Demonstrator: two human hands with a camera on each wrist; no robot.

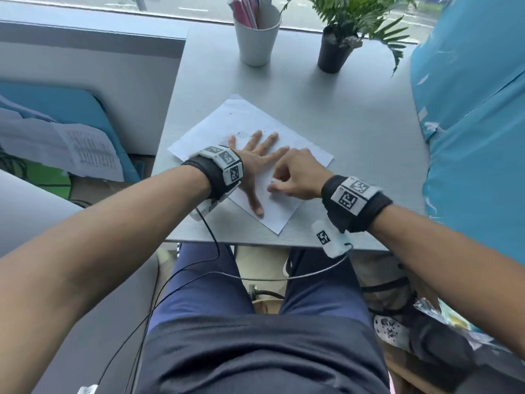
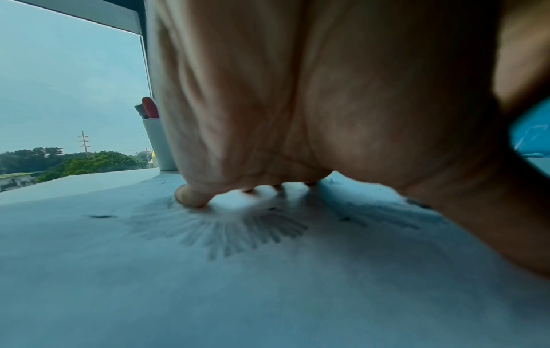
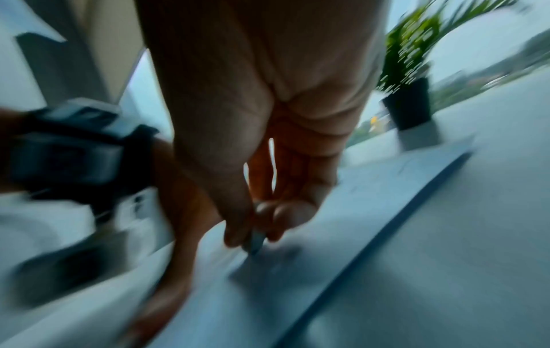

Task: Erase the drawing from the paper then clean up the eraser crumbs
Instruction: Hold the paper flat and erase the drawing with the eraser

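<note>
Left hand [image 1: 252,163] spread flat on paper [image 1: 306,159], right hand [image 1: 295,177] pinching eraser [image 3: 254,242]

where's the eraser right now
The eraser is pinched in the right hand, its tip on the near part of the paper, just right of the left hand pressed flat on the sheet.

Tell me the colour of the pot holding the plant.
Black pot, clearest in the head view.
</note>
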